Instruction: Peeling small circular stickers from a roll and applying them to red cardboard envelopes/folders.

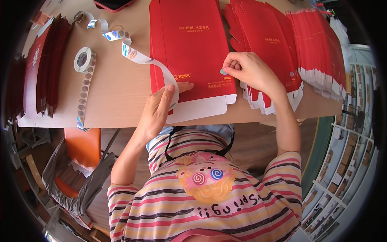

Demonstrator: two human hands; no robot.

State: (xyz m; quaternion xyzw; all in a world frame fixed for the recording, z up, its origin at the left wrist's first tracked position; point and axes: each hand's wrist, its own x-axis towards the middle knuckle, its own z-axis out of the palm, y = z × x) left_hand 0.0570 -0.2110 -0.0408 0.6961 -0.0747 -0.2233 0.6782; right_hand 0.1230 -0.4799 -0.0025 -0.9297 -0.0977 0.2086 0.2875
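Note:
A flat red cardboard box blank with white end flaps lies in front of me, on top of others. My right hand is closed in a pinch on a small round sticker, held over the blank's lower right part. Between the fingers of my left hand runs a white sticker strip; this hand rests at the blank's lower left. The strip curls away to the far left, where a small roll stands. Several shiny round stickers show along it.
Right of the blank, a fanned stack of red blanks and another pile cover the table. More red blanks stand at the left. A second sticker roll trails over the front edge. An orange chair is below.

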